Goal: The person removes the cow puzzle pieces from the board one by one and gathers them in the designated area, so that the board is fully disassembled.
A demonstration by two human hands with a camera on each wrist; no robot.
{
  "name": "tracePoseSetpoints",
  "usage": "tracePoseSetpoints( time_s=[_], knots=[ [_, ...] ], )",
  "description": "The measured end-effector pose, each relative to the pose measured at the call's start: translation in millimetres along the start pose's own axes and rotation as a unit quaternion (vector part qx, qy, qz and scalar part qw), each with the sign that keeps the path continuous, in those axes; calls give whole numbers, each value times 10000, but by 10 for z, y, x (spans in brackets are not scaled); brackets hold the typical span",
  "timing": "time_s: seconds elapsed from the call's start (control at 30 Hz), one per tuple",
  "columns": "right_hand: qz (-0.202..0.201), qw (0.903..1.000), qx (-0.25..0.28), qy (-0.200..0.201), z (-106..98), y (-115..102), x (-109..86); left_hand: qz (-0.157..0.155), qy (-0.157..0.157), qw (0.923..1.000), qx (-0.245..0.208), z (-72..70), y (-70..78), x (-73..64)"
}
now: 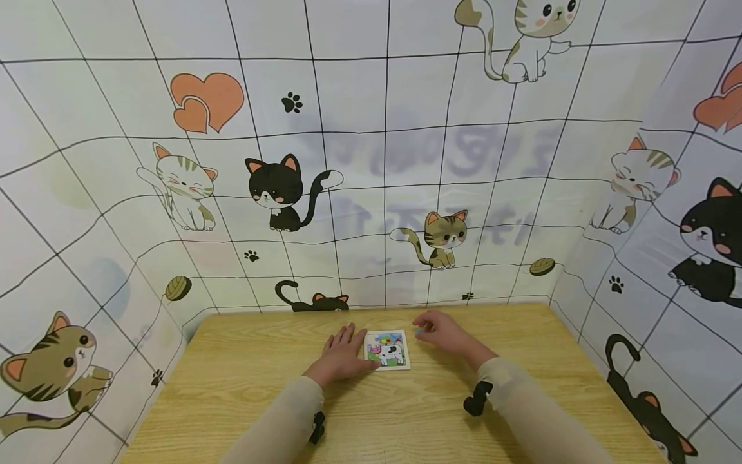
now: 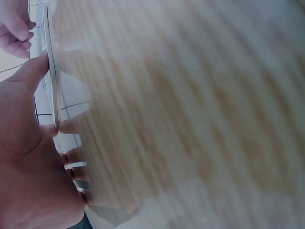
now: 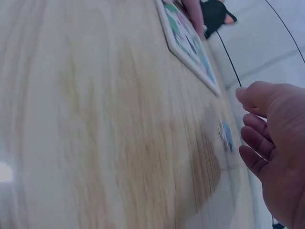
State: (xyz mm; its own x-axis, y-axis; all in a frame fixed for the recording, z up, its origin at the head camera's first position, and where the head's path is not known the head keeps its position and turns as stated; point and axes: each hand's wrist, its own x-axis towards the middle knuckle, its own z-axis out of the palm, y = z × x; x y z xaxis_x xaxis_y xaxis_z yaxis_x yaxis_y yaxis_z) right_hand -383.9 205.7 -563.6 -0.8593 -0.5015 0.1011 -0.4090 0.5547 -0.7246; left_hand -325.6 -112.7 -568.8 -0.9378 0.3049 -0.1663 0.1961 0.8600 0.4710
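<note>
Cropped sleeves (image 1: 536, 415), left fingers (image 1: 348, 334) spread against puzzle (image 1: 387, 352), empty right fingers (image 3: 257, 140) relaxed, piece (image 3: 227, 136) blurred

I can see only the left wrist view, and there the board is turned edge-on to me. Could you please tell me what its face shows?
Observer: In the head view, the board has a black-and-white cow on it.
Operator: Thank you. Does any loose thing lie beside it?
Observer: Yes, the right wrist view shows a small bluish piece on the table, near the fingers of the right hand.
</note>
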Motion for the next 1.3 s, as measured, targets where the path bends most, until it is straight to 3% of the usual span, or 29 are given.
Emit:
tracePoseSetpoints(
  time_s=[0.43,0.73,1.3],
  knots=[
    [-377,9977,-400,-408,252,-348,177,-25,-13,10000,-7,7,14,0],
    [-717,9880,-1121,-784,419,-436,326,36,9,9999,109,19,-34,10],
    [-802,9801,-1298,-1272,437,-610,443,127,-41,9999,74,-36,3,-18]
  ],
)
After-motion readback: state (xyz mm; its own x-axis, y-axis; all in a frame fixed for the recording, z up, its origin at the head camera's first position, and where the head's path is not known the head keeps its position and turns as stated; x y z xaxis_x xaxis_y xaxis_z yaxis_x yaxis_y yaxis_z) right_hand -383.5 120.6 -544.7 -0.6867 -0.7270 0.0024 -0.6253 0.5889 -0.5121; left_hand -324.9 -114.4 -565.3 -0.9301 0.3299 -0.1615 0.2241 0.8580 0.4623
